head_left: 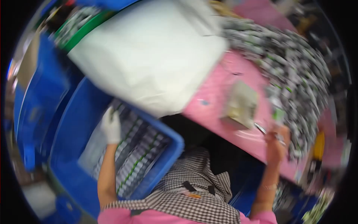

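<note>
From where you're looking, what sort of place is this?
Probably a factory or packing workshop: a heap of small items on a pink table, and a blue bin with pieces in rows.

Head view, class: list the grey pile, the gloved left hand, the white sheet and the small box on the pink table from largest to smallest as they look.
1. White sheet
2. Grey pile
3. Small box
4. Gloved left hand
</note>
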Available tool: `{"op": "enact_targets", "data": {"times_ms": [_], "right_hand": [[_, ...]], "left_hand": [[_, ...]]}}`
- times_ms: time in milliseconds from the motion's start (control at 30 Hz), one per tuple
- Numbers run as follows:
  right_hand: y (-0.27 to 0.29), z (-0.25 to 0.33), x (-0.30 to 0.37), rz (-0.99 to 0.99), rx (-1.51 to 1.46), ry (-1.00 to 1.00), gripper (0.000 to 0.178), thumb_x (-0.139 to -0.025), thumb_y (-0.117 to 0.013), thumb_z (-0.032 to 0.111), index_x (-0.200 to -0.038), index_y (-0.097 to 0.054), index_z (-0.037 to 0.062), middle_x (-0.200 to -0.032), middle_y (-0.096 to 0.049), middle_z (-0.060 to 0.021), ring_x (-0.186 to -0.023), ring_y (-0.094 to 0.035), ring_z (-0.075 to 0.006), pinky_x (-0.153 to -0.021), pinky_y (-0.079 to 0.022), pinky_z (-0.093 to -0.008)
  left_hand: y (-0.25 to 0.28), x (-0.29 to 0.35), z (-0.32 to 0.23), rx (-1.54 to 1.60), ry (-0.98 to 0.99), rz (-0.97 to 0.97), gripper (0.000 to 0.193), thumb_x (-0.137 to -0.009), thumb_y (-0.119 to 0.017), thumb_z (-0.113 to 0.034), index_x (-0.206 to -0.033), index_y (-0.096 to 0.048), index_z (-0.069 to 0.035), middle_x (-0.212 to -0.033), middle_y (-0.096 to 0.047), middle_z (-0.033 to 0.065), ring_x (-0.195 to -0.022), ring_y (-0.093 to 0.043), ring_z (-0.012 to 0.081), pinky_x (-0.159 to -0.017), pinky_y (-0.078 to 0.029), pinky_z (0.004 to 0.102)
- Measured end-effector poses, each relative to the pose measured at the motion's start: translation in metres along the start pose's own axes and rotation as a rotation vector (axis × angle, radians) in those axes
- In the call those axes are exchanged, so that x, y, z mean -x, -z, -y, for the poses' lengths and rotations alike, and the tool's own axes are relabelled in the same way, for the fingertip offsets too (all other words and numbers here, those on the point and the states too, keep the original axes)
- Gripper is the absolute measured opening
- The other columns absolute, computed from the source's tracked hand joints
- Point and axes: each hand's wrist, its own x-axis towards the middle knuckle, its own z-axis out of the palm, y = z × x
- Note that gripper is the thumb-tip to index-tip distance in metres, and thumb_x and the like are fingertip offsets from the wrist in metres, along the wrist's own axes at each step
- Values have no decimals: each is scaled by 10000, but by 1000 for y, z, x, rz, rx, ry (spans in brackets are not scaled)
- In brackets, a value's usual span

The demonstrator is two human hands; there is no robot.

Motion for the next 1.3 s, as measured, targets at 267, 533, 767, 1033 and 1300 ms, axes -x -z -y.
{"op": "enact_targets", "data": {"times_ms": [267,533,767,1033,1300], "right_hand": [[-108,-14,12,414,157,243,184,-710,-681,43,-852,-565,65,-848,-514,-43,-757,-481,-147,-672,-374,-269],[-80,-30,51,349,-948,-410,588,-865,-633,169,-1370,-334,131,-1161,-500,-167,-779,-584,-170,-778,-506,-314],[-81,-42,65,302,-1181,-222,592,-850,-657,171,-1359,-356,138,-1158,-479,-133,-773,-577,-127,-780,-498,-274],[-52,-3,62,419,-362,-57,530,-766,-631,-98,-1258,-485,35,-1053,-592,-160,-595,-613,-131,-502,-506,-207],[68,-17,-12,-328,1076,324,161,-779,-656,115,-921,-682,44,-829,-653,-115,-719,-600,-209,-596,-450,-318]], "left_hand": [[7,43,-310,1286,259,1072,435,-937,-513,-335,-1198,-478,11,-1037,-613,98,-949,-603,189,-844,-481,312],[-24,69,-339,1552,474,1010,414,-892,-596,-193,-1243,-434,-42,-1128,-566,82,-1021,-574,215,-883,-483,363],[-20,85,-365,1402,397,1132,376,-896,-588,-145,-1229,-441,-47,-1118,-569,63,-1020,-574,186,-856,-489,316],[-15,101,-383,1537,712,1290,398,-931,-520,-292,-1236,-437,-50,-1063,-577,70,-950,-599,205,-806,-519,339],[-9,77,-381,752,87,1252,448,-846,-628,-137,-1242,-447,-32,-890,-559,42,-682,-555,89,-484,-457,207]]}}
